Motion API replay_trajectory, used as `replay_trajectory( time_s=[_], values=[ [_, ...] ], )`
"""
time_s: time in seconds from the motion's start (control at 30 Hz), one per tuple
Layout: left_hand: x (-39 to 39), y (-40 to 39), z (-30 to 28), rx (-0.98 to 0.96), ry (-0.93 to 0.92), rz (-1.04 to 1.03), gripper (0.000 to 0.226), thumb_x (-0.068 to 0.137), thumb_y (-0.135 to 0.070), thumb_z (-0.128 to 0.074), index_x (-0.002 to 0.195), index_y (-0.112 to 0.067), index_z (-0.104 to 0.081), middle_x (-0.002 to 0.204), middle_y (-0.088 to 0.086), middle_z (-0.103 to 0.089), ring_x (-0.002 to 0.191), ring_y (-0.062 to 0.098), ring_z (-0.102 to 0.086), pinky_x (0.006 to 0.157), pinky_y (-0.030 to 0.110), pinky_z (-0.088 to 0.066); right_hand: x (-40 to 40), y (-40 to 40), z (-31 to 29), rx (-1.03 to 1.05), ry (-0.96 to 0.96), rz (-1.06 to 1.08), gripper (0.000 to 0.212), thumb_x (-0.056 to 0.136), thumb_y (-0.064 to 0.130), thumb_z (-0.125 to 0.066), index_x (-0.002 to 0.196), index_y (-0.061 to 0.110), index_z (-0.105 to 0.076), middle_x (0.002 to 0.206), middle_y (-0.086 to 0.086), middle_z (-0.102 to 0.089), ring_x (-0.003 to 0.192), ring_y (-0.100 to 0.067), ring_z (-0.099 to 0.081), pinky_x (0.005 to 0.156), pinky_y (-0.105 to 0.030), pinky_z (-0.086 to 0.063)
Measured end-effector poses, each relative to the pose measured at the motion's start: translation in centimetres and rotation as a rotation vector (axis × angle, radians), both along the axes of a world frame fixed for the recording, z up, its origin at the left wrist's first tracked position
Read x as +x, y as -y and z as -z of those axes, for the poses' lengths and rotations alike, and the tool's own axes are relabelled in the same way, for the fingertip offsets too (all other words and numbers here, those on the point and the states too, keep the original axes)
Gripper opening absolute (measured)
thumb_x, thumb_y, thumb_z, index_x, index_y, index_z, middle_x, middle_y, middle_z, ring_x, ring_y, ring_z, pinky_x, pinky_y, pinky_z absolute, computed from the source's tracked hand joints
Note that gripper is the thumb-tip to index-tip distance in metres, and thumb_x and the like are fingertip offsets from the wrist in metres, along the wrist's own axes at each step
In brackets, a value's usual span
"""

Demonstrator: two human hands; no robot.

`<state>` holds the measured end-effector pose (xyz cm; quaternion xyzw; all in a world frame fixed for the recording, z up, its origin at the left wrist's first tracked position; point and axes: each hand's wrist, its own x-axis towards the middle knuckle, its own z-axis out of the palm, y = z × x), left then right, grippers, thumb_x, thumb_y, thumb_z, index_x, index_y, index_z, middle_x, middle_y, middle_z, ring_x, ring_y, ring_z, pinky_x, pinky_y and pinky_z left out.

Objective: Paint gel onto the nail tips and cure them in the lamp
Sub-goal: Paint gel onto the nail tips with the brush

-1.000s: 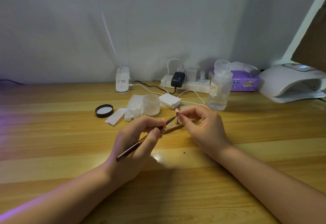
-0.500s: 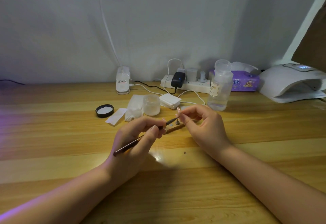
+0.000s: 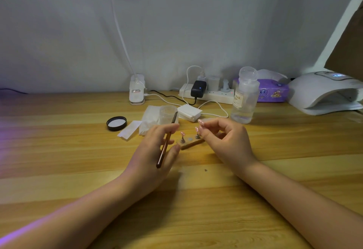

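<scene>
My left hand (image 3: 157,150) grips a thin brown brush (image 3: 166,142), its bristle end pointing away toward the open gel jar (image 3: 168,114). Between my hands a small wooden base (image 3: 192,143) lies on the desk with two metal stands. The left stand carries a pink nail tip (image 3: 182,134). My right hand (image 3: 224,142) hovers at the right stand (image 3: 197,136), fingers loosely curled, thumb and forefinger apart. Its thumb hides the top of that stand. The white curing lamp (image 3: 324,93) sits at the far right.
The jar's black lid (image 3: 116,123), paper wipes (image 3: 149,119) and a white box (image 3: 189,112) lie behind the hands. A clear liquid bottle (image 3: 244,95), power strip (image 3: 208,93), purple tissue pack (image 3: 273,91) and clamp light base (image 3: 137,89) line the back.
My left hand drew the brush back from the nail tip and swung it upright. My right hand loosened its pinch; the stand now sits on the base.
</scene>
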<state>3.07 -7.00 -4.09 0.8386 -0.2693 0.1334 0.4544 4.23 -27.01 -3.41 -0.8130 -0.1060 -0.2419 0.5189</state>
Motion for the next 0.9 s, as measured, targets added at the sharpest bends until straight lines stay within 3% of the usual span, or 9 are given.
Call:
replay_trajectory(
  time_s=[0.1, 0.33, 0.47, 0.53, 0.7, 0.9],
  values=[
    [0.3, -0.02, 0.42, 0.041, -0.024, 0.021, 0.048, 0.094, -0.019, -0.06, 0.134, -0.036, -0.04, 0.131, -0.01, -0.047, 0.114, -0.002, -0.057, 0.096, 0.018, -0.047, 0.02, -0.14, -0.05, -0.023, -0.004, -0.039, 0.005, 0.084, 0.022, -0.071, 0.086, 0.019, -0.075, 0.074, 0.0, -0.069, 0.069, -0.014, -0.06, 0.059, -0.027, -0.049],
    [0.7, 0.1, 0.73, 0.067, -0.025, 0.068, 0.057, 0.093, -0.021, -0.06, 0.138, -0.042, -0.031, 0.133, -0.012, -0.045, 0.114, -0.005, -0.056, 0.096, 0.017, -0.046, 0.09, -0.44, -0.03, -0.15, -0.052, -0.049, 0.009, 0.082, 0.027, -0.073, 0.077, 0.02, -0.076, 0.06, 0.002, -0.063, 0.056, -0.009, -0.05, 0.056, -0.035, -0.042],
    [0.72, 0.03, 0.67, 0.042, -0.048, 0.098, 0.057, 0.092, -0.025, -0.06, 0.136, -0.048, -0.03, 0.136, -0.015, -0.045, 0.115, -0.004, -0.057, 0.097, 0.018, -0.047, 0.19, -0.52, 0.04, -0.268, -0.107, 0.001, 0.014, 0.083, 0.032, -0.071, 0.08, 0.019, -0.077, 0.06, 0.002, -0.062, 0.055, -0.009, -0.048, 0.064, -0.009, -0.027],
    [0.63, 0.08, 0.59, 0.029, -0.061, 0.121, 0.056, 0.09, -0.031, -0.059, 0.136, -0.048, -0.03, 0.136, -0.015, -0.044, 0.116, -0.003, -0.057, 0.097, 0.022, -0.048, 0.24, -0.46, 0.04, -0.311, -0.133, 0.04, 0.017, 0.084, 0.035, -0.069, 0.08, 0.02, -0.077, 0.061, 0.002, -0.064, 0.057, -0.008, -0.05, 0.063, -0.006, -0.023],
    [0.44, 0.15, 0.46, 0.021, -0.071, 0.144, 0.056, 0.088, -0.034, -0.057, 0.138, -0.043, -0.032, 0.137, -0.013, -0.044, 0.116, -0.002, -0.057, 0.098, 0.027, -0.05, 0.49, -0.53, 0.1, -0.417, -0.185, 0.131, 0.021, 0.084, 0.045, -0.066, 0.081, 0.027, -0.077, 0.061, 0.012, -0.061, 0.064, -0.006, -0.054, 0.054, -0.022, -0.03],
    [0.38, 0.2, 0.41, 0.04, -0.074, 0.153, 0.056, 0.09, -0.03, -0.058, 0.137, -0.044, -0.031, 0.137, -0.014, -0.043, 0.117, -0.004, -0.056, 0.1, 0.026, -0.049, 0.78, -0.47, 0.11, -0.521, -0.176, 0.199, 0.022, 0.086, 0.048, -0.062, 0.085, 0.032, -0.076, 0.064, 0.012, -0.061, 0.069, -0.008, -0.054, 0.05, -0.023, -0.027]
  ],
)
